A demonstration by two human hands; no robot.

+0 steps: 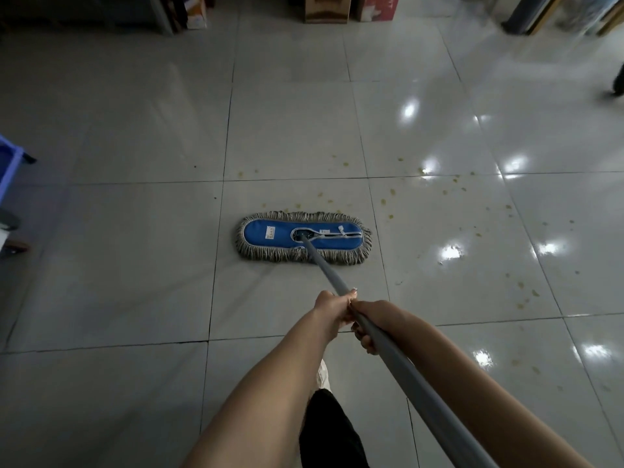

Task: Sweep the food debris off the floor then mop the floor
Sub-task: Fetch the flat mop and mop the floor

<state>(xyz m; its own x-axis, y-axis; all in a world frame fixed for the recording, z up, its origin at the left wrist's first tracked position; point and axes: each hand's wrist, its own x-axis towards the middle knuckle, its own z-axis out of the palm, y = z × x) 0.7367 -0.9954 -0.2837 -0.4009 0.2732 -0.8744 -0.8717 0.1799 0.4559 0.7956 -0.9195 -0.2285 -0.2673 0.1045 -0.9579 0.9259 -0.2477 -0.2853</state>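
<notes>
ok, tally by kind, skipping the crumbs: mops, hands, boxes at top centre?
mop: 1
hands: 2, left hand and right hand, both gripping the handle
boxes: 2, brown box and red box
Total: 5

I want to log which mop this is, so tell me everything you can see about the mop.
The mop is a flat dust mop: a long blue fabric pad with white tags, fringed all round with greyish yarn. It lies flat on the tiled floor, long side left to right. A grey handle joins its middle and slants back to the person, gripped by the left hand and right hand. Beyond it and to its right lie food specks.
</notes>
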